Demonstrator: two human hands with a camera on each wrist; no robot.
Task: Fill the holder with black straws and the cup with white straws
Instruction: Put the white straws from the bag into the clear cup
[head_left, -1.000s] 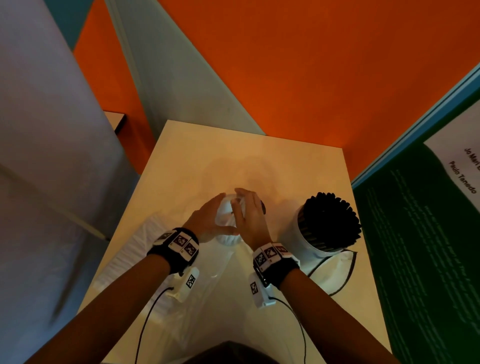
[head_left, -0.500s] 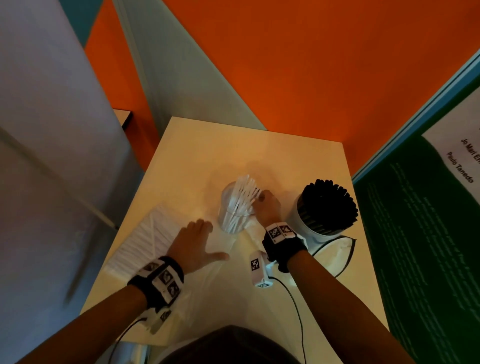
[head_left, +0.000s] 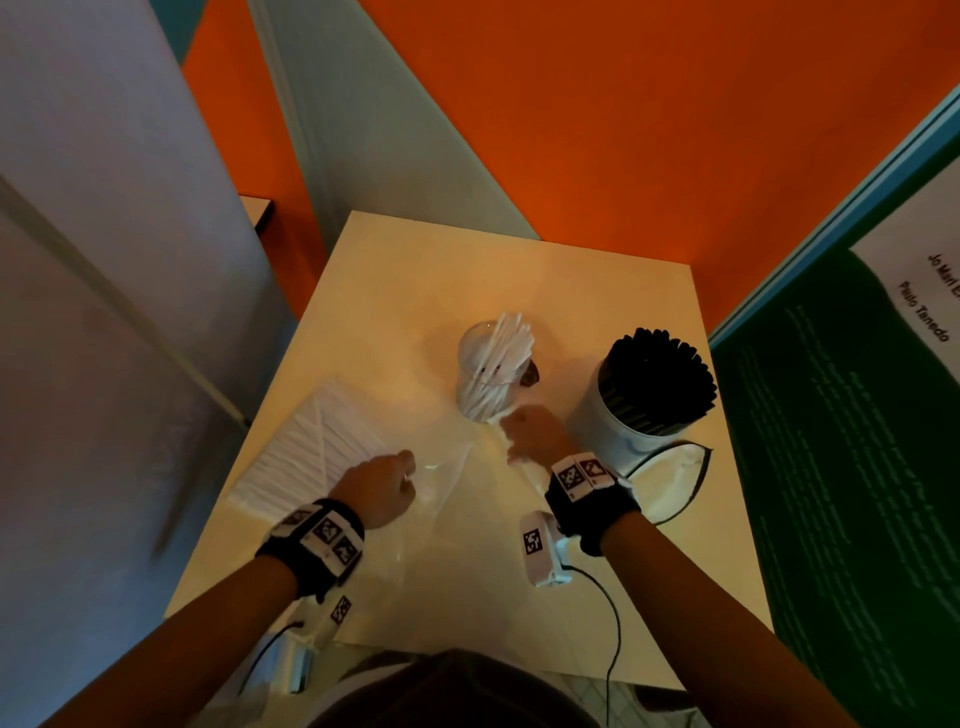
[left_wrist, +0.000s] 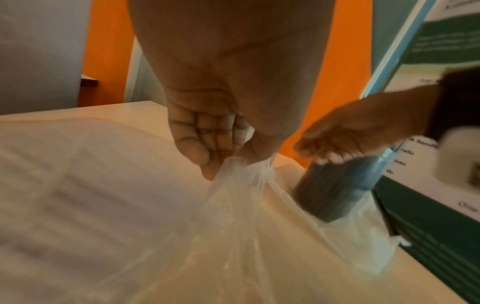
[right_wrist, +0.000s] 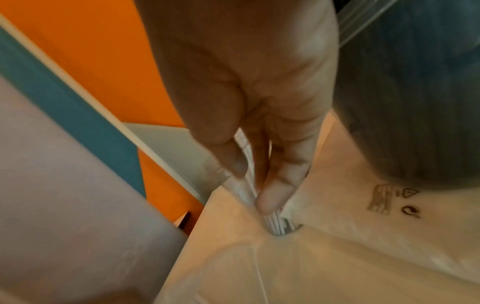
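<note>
A clear cup (head_left: 475, 382) holding white straws (head_left: 506, 345) stands mid-table. To its right, a white holder (head_left: 605, 423) is packed with black straws (head_left: 657, 376). My left hand (head_left: 408, 467) pinches a gathered fold of a clear plastic bag (left_wrist: 233, 197) on the table, left of the cup. Straight fingers of my right hand (head_left: 511, 426) reach down against the cup's near lower wall, the fingertips (right_wrist: 272, 197) beside the straws' lower ends (right_wrist: 275, 223). In the left wrist view the right hand (left_wrist: 317, 154) hangs just above the holder (left_wrist: 335, 193).
A flat pack of white straws (head_left: 317, 447) lies in the plastic bag at the table's left edge. A second clear bag (head_left: 670, 478) with a dark rim lies by the holder. Orange wall behind, green poster board (head_left: 841, 467) on the right.
My left hand left the cup, drew back to the bag beside the straw pack and pinched it. My right hand dropped from the straws' tops to the cup's base.
</note>
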